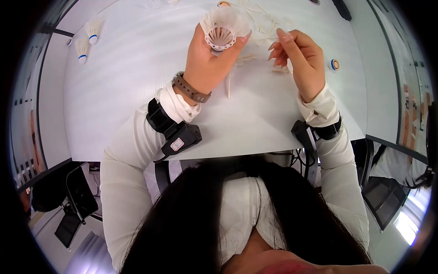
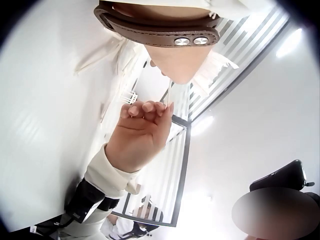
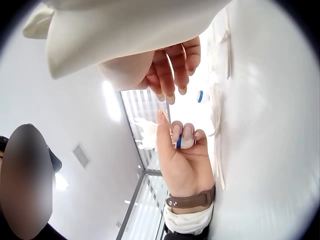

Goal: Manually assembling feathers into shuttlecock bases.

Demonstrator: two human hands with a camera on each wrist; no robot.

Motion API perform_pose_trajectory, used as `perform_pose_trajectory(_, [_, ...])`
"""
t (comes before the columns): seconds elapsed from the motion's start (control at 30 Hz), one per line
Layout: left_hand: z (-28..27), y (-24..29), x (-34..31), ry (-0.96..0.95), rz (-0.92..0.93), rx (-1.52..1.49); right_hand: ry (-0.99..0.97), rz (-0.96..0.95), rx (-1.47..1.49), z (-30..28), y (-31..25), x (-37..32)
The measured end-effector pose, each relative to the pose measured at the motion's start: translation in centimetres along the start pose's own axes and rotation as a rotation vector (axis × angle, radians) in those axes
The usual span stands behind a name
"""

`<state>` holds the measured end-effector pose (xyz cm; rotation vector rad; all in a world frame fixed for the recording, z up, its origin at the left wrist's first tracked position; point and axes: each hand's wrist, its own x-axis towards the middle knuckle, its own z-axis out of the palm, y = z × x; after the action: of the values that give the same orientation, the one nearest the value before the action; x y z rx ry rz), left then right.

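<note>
My left hand grips a white feather shuttlecock above the white table, its open feathered end tilted up towards the head camera. In the right wrist view, the left fingers curl round its white base, which has a blue band. Off to the right, my right hand is raised, apart from the shuttlecock in the head view. Its thumb and fingertips pinch a thin white strip, like a feather shaft, seen best in the left wrist view.
Two shuttlecocks lie at the table's far left. Loose white feather pieces are scattered beyond and between the hands. A loose shuttlecock base with a blue band sits right of the right hand. A black object lies at the far right.
</note>
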<state>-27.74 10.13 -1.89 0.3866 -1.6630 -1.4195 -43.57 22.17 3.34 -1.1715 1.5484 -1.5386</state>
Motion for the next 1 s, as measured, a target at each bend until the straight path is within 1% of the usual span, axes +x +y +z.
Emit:
perform_pose_trajectory(0.03, [0.1,-0.3,0.1,0.015,0.055,-0.019,0.057,-0.053,-0.006,0.3,-0.2,-0.1])
perform_pose_trajectory(0.13, [0.0,-0.2,-0.5,0.006,-0.026,-0.091,0.112,-0.234,-0.258,0.2,-0.3,-0.4])
perform_pose_trajectory(0.17, [-0.1,0.0,-0.6,-0.016,-0.017,-0.067,0.139,-0.359,-0.359,0.2,-0.3,-0.4])
perform_pose_trajectory(0.27, [-0.2,0.6,-0.5,-0.078,0.008,-0.023,0.148,-0.529,-0.456,0.0,-0.5,-0.8])
perform_pose_trajectory(0.43, [-0.5,0.7,-0.4,-0.154,0.001,-0.038,0.071,-0.689,-0.494,0.3,-0.6,-0.5])
perform_pose_trajectory(0.57, [-0.6,0.6,-0.5,-0.15,-0.017,-0.008,0.033,-0.66,-0.588,0.3,-0.7,-0.5])
perform_pose_trajectory(0.63, [-0.5,0.5,-0.5,-0.139,-0.003,-0.007,0.047,-0.667,-0.581,0.3,-0.8,-0.5])
perform_pose_trajectory(0.73, [-0.6,0.4,-0.4,-0.136,0.022,0.071,0.053,-0.682,-0.6,0.2,-0.7,-0.4])
perform_pose_trajectory(0.87, [-0.7,0.3,-0.2,-0.155,0.005,0.088,0.049,-0.713,-0.618,0.1,-0.6,-0.3])
perform_pose_trajectory(1.0, [-0.7,0.4,-0.4,-0.167,0.047,0.142,0.034,-0.706,-0.624,0.1,-0.8,-0.4])
